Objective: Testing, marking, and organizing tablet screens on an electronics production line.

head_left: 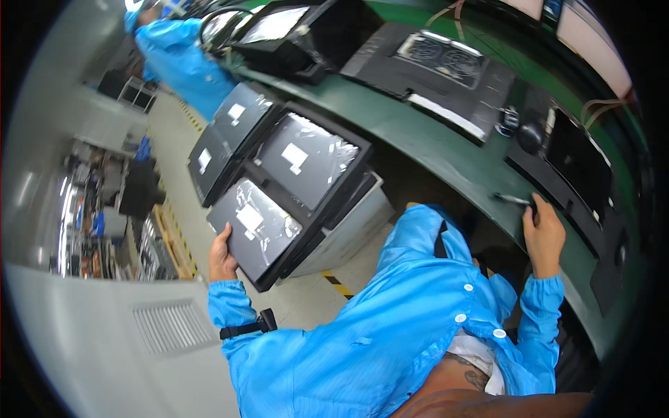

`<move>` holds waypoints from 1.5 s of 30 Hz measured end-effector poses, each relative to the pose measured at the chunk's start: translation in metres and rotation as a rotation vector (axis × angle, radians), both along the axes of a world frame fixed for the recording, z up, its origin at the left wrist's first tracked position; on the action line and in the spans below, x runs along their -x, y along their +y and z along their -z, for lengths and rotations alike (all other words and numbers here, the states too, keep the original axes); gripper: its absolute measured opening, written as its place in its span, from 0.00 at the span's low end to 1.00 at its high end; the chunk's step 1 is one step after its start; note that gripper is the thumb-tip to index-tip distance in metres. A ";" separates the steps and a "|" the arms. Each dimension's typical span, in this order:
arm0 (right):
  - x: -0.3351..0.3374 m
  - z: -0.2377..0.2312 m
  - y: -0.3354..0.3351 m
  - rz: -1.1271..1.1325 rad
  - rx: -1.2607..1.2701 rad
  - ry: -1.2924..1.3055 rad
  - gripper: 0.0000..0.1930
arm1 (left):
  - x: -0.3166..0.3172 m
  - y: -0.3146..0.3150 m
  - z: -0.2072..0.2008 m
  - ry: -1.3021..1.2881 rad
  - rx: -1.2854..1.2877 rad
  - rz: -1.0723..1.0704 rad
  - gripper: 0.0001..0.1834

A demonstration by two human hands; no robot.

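At the left, my left hand grips the near left edge of a flat dark panel wrapped in clear film, with white labels on top. Part of that hand is hidden by the edge. The panel lies tilted on a stack of similar dark pieces. Over the green workbench at the right, my right hand is closed, thumb and forefinger at the end of a slim dark pen-like tool. Its other fingers are curled and partly hidden.
More wrapped panels fill the stack on a pale crate. On the bench are a dark housing with two fans, a watch-like item and a black panel. A co-worker in blue stands at the far left.
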State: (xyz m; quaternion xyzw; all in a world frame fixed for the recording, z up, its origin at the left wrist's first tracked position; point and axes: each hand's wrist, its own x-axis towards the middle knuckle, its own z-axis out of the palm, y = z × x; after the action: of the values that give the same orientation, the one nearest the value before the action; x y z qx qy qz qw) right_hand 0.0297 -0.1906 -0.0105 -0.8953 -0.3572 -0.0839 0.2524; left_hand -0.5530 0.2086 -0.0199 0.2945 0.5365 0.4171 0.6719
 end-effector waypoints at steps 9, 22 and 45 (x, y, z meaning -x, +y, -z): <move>-0.014 0.022 -0.005 0.044 -0.182 -0.229 0.13 | -0.106 -0.015 -0.026 1.733 -0.900 -0.122 0.41; -0.026 -0.010 -0.090 0.064 -0.591 0.156 0.16 | -0.479 -0.235 -0.036 0.035 -1.708 1.154 0.14; -0.477 -0.018 -0.276 1.166 -1.284 1.127 0.32 | -0.540 -0.246 0.011 0.244 -1.846 1.033 0.11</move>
State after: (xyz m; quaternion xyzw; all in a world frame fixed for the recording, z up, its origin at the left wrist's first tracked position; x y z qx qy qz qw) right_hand 0.5068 -0.4670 0.0074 -0.5354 0.4142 0.0634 0.7333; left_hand -0.0127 -0.0369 -0.0304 0.9217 -0.1139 0.2943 0.2254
